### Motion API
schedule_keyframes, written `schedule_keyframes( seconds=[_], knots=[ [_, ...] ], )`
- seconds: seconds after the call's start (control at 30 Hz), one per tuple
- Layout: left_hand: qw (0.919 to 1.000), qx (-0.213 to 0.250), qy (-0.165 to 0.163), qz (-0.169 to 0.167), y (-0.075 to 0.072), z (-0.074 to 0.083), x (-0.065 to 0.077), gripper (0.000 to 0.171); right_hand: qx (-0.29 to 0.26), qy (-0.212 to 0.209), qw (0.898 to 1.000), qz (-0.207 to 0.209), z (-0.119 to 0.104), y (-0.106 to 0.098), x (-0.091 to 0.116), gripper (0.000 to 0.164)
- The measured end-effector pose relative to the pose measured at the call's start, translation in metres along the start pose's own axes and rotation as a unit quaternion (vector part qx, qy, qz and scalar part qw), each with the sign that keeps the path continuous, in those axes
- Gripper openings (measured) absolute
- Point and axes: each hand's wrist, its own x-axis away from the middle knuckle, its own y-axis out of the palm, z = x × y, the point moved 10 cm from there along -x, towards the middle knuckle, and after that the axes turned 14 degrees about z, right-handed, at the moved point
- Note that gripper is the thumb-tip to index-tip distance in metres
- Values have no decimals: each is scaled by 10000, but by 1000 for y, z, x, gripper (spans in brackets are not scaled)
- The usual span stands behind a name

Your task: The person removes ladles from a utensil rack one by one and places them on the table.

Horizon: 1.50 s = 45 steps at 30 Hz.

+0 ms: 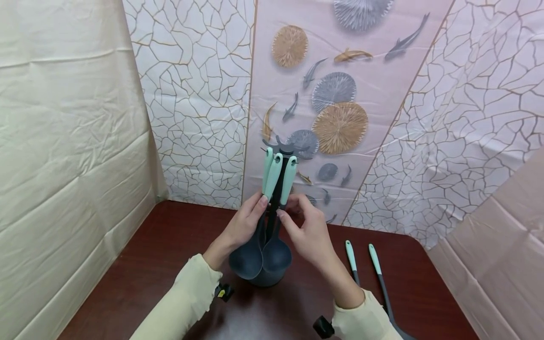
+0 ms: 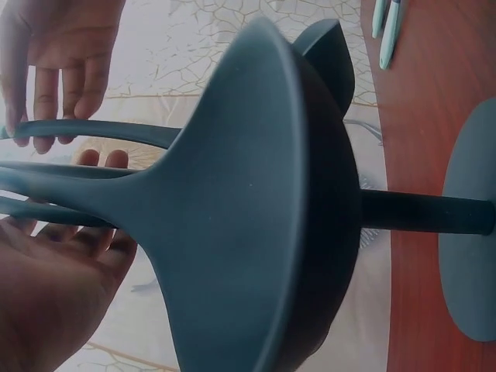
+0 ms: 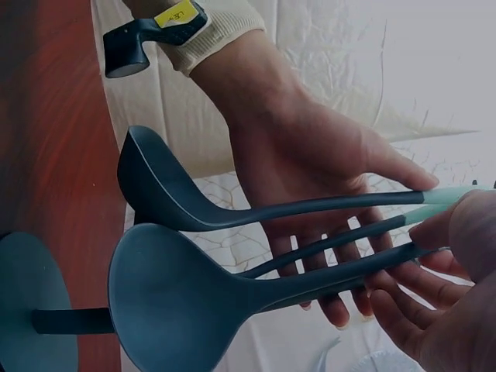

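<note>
Cream sleeves (image 1: 182, 297) lead up to both hands at a rack (image 1: 272, 264) on the desk (image 1: 140, 269), where dark ladles (image 1: 276, 255) with mint handles (image 1: 280, 177) hang upright, bowls down. Left hand (image 1: 244, 224) cups the stems with fingers straight; right hand (image 1: 308, 231) pinches one stem

**Dark wood table, cloth-draped walls**

We're over a reddish-brown wooden table (image 1: 140, 264), glossy and dark-grained. Left of the table hangs a creased cream cloth (image 1: 63, 141). Behind the table runs a white crackle-pattern sheet (image 1: 195, 94) with gold veins, and beside it a pale pink panel (image 1: 340, 94) printed with fish and round leaves. Right of the table, plain pinkish cloth (image 1: 501, 245). Light is soft, even.
</note>
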Motion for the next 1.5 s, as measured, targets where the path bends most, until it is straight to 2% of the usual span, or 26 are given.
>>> schedule_keyframes(
  seconds=[0.2,0.87,1.23,1.5],
  knots=[
    [10000,43,46,-22,0,1,0,50,-13,54,10000,8,3,0,1,16],
    [9999,137,-10,-58,1,2,-1,51,32,-15,10000,-29,5,-2,3,18],
    [9999,130,-44,-27,1,0,0,57,-202,-133,9997,19,0,-3,7,19],
    [9993,365,-103,-57,3,1,0,57,-283,-229,9993,82,-4,-6,10,18]
  ],
)
